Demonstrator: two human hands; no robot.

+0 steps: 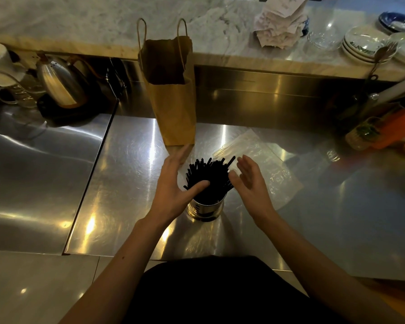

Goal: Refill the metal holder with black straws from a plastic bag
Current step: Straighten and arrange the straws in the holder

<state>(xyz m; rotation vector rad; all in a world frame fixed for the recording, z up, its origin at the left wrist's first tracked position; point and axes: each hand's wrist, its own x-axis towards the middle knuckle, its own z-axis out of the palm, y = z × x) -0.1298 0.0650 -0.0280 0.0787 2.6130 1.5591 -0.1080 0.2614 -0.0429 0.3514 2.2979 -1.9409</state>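
The hands are held open on either side of the black straws (pixel 208 174). The left hand (pixel 173 183) is spread with straight fingers, and its thumb is laid against the near side of the bundle. The right hand (pixel 250 181) is held with its fingers straight and together and its palm turned toward the straws. It is just beside them, but whether it touches them cannot be told. Nothing is gripped by either hand.

The straws stand directly between the two hands, upright in the metal holder (pixel 206 209). Their long axes run upward and their tops are fanned outward, away from the person. Both hands are about equally near, with the left one in contact. Any gathering or straightening of the bundle would therefore be made inward from both sides at once.

The holder is set on the counter (pixel 131 160) straight ahead and is packed with straws, so the refill is judged to be nearly done. The plastic bag (pixel 274 174) lies flat on the counter just beyond the right hand and appears empty, though glare on the clear film leaves this uncertain. A brown paper bag (pixel 173 101) stands open behind the holder, and its dark inside cannot be read.
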